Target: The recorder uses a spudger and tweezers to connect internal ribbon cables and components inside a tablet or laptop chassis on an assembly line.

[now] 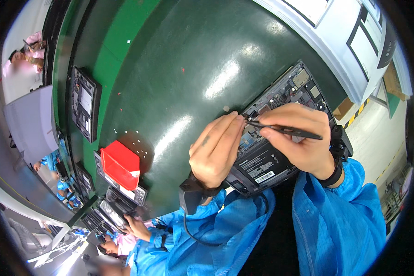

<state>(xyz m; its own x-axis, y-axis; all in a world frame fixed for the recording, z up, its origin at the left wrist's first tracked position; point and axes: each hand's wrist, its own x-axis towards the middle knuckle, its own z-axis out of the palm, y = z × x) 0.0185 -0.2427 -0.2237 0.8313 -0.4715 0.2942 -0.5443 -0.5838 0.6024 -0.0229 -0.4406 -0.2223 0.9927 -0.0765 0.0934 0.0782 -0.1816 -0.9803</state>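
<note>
An opened laptop-like device [287, 94] lies tilted on the green bench in front of me, its circuit board and connectors exposed. Its flat black battery [262, 164] fills the part nearest me. My right hand [303, 142] is closed around black tweezers [310, 134], whose tips reach the left edge of the board. Opposite it, my left hand [214, 152] rests at that same edge, fingers pressed together close to the tweezer tips. Whatever its fingertips pinch is hidden or too small to name. Both wrists wear black straps.
A red open bin [119, 164] stands at the left on another device, with several tiny white pieces [139, 141] scattered beside it. Farther left lies a similar opened device [84, 105]. White equipment [329, 41] borders the upper right. A co-worker's hand [138, 228] is at the lower left.
</note>
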